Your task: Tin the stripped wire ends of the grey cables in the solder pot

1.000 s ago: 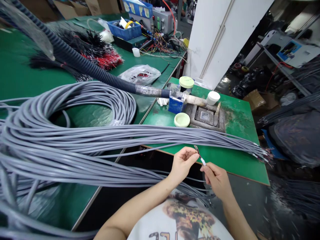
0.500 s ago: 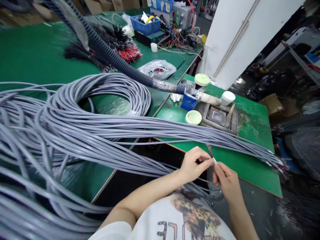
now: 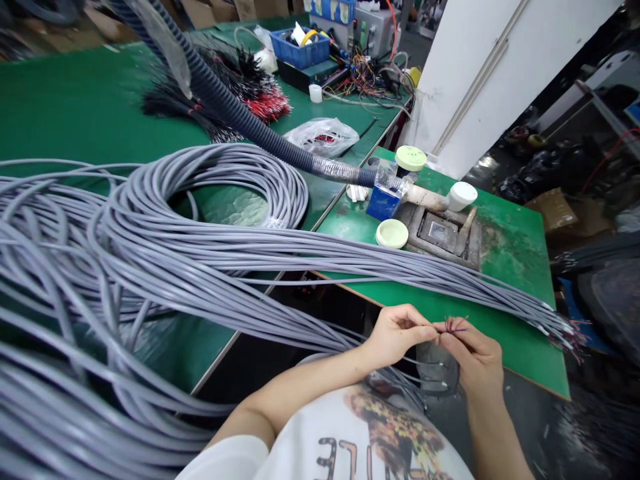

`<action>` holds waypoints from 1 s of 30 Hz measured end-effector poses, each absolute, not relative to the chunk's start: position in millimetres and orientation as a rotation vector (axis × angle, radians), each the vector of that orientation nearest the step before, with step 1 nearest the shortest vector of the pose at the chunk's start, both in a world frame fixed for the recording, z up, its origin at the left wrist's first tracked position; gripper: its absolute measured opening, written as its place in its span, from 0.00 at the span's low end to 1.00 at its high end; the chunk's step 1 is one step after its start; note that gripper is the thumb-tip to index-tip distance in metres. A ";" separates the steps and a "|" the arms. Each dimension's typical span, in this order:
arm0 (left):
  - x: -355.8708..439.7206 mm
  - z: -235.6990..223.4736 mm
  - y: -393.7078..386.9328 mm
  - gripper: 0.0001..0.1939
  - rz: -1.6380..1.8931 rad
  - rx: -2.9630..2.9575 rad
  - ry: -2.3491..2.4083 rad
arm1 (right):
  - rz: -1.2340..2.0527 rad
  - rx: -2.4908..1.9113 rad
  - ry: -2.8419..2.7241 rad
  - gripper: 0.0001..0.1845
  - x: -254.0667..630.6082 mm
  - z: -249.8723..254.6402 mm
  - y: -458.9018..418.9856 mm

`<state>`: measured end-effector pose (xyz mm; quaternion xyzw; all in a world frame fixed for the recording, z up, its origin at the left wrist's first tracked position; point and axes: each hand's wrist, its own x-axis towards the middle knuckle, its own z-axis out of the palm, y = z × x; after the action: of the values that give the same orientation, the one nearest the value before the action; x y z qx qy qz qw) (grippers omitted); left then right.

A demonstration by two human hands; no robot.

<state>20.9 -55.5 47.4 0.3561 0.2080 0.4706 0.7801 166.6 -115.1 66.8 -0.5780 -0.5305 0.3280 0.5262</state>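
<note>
Thin red and dark wires (image 3: 455, 326) fan out at the stripped end of a grey cable, between my two hands. My left hand (image 3: 400, 337) is closed in a pinch at the cable end, and its fingertips hide most of it. Close against it, my right hand (image 3: 475, 353) is closed with thumb and forefinger on the thin wires. Just beyond both hands, a long bundle of grey cables (image 3: 350, 257) lies across the green bench, its stripped ends at the right. More loose cable ends (image 3: 435, 383) hang below my hands.
A coil of grey cable (image 3: 210, 173) covers the left table. A ridged black hose (image 3: 240, 127) reaches to a blue box (image 3: 384, 201). Around a solder pot (image 3: 440, 233) stand a pale open tub (image 3: 393, 234) and a white tub (image 3: 463, 195). Black and red wires (image 3: 265, 100) lie behind.
Both hands have shifted right. The wires, which pointed up from a white cable end, now spread out at my right fingertips. The view has turned slightly.
</note>
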 end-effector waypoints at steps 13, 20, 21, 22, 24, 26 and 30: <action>-5.9 48.9 -24.7 0.11 1.020 0.512 0.620 | 0.706 -1.471 -1.128 0.16 174.7 79.3 -93.7; 14.2 53.4 -36.2 0.13 0.879 0.694 0.584 | 0.837 -1.481 -1.198 0.14 162.7 80.4 -85.0; 15.0 53.7 -35.3 0.12 0.888 0.698 0.595 | 0.841 -1.485 -1.198 0.14 161.9 80.4 -84.8; 15.3 53.7 -34.2 0.11 0.897 0.702 0.609 | 0.842 -1.488 -1.198 0.14 161.1 80.4 -84.5; 15.5 52.9 -32.3 0.10 0.919 0.716 0.635 | 0.835 -1.490 -1.202 0.14 159.4 81.0 -83.6; 15.5 51.6 -31.5 0.09 0.944 0.733 0.651 | 0.817 -1.494 -1.214 0.14 157.5 81.7 -82.5; 16.7 50.7 -32.0 0.08 0.989 0.746 0.666 | 0.762 -1.504 -1.227 0.15 154.3 80.7 -80.3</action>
<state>16.7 -32.0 50.7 0.3431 0.3063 0.4548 0.7626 154.3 -80.3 80.7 -0.6231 -0.5083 0.3156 0.5038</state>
